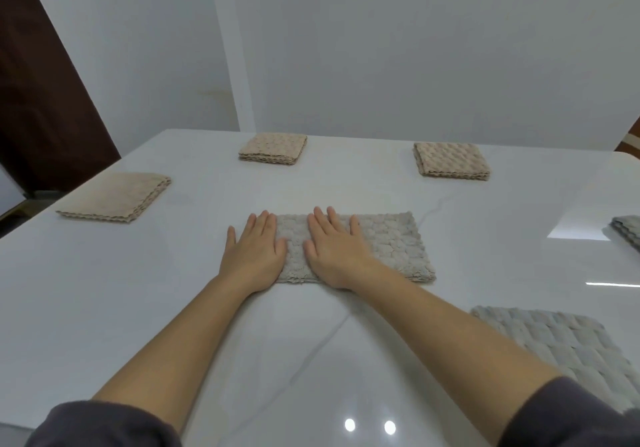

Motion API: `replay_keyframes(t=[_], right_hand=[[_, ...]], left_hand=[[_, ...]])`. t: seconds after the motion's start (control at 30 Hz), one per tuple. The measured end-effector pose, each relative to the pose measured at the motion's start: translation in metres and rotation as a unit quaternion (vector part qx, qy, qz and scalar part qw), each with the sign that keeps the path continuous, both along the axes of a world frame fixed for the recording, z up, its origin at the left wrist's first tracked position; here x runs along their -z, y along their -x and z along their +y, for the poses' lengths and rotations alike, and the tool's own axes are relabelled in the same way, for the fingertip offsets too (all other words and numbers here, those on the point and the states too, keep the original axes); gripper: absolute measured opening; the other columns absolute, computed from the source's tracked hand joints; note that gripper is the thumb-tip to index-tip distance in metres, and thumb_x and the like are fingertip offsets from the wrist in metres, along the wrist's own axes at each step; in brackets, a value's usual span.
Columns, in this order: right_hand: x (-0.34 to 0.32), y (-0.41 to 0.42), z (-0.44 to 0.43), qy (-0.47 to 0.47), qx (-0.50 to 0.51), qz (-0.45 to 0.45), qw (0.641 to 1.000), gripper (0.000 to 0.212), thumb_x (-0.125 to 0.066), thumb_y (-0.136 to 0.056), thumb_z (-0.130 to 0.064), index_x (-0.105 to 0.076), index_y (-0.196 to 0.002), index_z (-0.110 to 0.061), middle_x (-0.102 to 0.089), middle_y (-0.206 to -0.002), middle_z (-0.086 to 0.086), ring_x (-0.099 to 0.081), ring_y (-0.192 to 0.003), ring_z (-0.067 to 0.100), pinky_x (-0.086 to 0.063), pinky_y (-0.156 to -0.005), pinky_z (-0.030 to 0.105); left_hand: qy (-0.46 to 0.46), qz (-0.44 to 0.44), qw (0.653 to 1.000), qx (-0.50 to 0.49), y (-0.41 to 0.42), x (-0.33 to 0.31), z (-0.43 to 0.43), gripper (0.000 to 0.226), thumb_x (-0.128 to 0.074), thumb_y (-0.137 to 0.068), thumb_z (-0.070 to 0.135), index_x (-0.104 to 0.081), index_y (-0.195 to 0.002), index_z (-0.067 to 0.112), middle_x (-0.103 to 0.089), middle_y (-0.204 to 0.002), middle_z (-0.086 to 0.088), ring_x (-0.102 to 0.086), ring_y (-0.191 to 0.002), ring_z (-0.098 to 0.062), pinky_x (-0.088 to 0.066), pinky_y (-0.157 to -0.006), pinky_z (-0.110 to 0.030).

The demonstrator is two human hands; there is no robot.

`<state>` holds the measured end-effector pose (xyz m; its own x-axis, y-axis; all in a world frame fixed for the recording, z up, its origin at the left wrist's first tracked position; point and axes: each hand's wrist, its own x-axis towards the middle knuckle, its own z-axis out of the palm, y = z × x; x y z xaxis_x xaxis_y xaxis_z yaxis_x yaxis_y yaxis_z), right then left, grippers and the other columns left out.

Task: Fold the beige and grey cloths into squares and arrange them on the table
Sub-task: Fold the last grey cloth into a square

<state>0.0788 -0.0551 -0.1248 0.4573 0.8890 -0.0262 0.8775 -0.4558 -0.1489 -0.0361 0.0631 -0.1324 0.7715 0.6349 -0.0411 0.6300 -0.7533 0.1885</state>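
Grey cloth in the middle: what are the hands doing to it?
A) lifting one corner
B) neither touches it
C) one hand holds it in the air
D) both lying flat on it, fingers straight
D: the left hand and right hand both lie palm-down with straight fingers on the grey cloth, the left over its left edge; the cloth lies flat on the table.
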Motion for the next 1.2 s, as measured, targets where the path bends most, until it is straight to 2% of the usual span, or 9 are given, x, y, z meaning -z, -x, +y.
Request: replay_keyframes(t=[0.2, 0.4, 0.63, 0.77, 0.9, 1.03, 1.2], right_hand=[[0.001, -0.014, -0.021, 0.005, 0.023, 0.002, 1.000, 0.062, -0.013, -0.103, -0.044, -0.001, -0.156, -0.015, 0.006, -0.164, -0.001, 0.009, -0.150, 0.020, 0.005, -0.119, 0.051], [0.002, -0.043, -0.054, 0.012, 0.091, 0.003, 0.996, 0.063, -0.013, -0.103, -0.046, -0.003, -0.156, -0.015, 0.004, -0.164, -0.001, 0.007, -0.150, 0.019, 0.004, -0.120, 0.049], [0.002, -0.065, -0.087, 0.019, 0.168, 0.024, 0.985, 0.063, -0.012, -0.102, -0.045, 0.000, -0.156, -0.014, 0.008, -0.164, 0.000, 0.009, -0.150, 0.022, 0.004, -0.118, 0.055], [0.003, -0.063, -0.086, 0.019, 0.177, 0.017, 0.984, 0.064, -0.012, -0.102, -0.045, 0.000, -0.156, -0.014, 0.007, -0.164, -0.001, 0.008, -0.150, 0.022, 0.003, -0.117, 0.058], [0.003, -0.063, -0.085, 0.023, 0.179, 0.016, 0.983, 0.063, -0.012, -0.102, -0.045, 0.000, -0.156, -0.014, 0.007, -0.164, -0.001, 0.007, -0.150, 0.022, 0.002, -0.116, 0.059], [0.003, -0.063, -0.086, 0.020, 0.179, 0.017, 0.984, 0.063, -0.013, -0.102, -0.045, 0.000, -0.156, -0.014, 0.007, -0.164, -0.001, 0.007, -0.150, 0.022, 0.002, -0.117, 0.059], [0.005, -0.064, -0.087, 0.011, 0.175, 0.013, 0.985, 0.063, -0.014, -0.102, -0.045, -0.001, -0.156, -0.015, 0.006, -0.164, -0.001, 0.006, -0.150, 0.021, 0.002, -0.117, 0.058]], left_hand=[[0.005, 0.000, 1.000, 0.003, 0.002, 0.002, 0.002, 0.061, -0.010, -0.102, 0.040, 0.004, -0.155, 0.014, 0.008, -0.163, 0.001, 0.009, -0.150, -0.015, 0.006, -0.120, -0.046], [-0.002, 0.003, 1.000, 0.007, 0.001, 0.003, 0.004, 0.061, -0.009, -0.102, 0.041, 0.003, -0.155, 0.014, 0.008, -0.163, 0.001, 0.010, -0.150, -0.016, 0.006, -0.120, -0.049], [-0.007, 0.021, 1.000, -0.002, 0.003, 0.000, 0.004, 0.062, -0.008, -0.102, 0.043, 0.003, -0.156, 0.014, 0.010, -0.163, 0.001, 0.011, -0.149, -0.017, 0.008, -0.119, -0.051], [-0.060, 0.006, 0.998, -0.014, -0.002, -0.012, -0.009, 0.062, -0.009, -0.102, 0.039, 0.003, -0.155, 0.009, 0.012, -0.163, -0.006, 0.015, -0.149, -0.017, 0.011, -0.119, -0.050], [-0.058, -0.075, 0.993, 0.064, -0.030, -0.032, -0.047, 0.061, -0.013, -0.103, 0.038, 0.002, -0.155, 0.009, 0.012, -0.162, -0.006, 0.015, -0.148, -0.017, 0.009, -0.120, -0.044], [-0.006, -0.045, 0.992, 0.116, -0.060, -0.021, -0.074, 0.062, -0.013, -0.103, 0.040, 0.002, -0.155, 0.010, 0.011, -0.163, -0.005, 0.015, -0.149, -0.016, 0.008, -0.121, -0.042], [-0.009, -0.018, 0.996, 0.083, -0.040, 0.000, -0.050, 0.063, -0.011, -0.102, 0.046, 0.000, -0.156, 0.014, 0.008, -0.163, -0.002, 0.012, -0.149, -0.015, 0.007, -0.121, -0.043]])
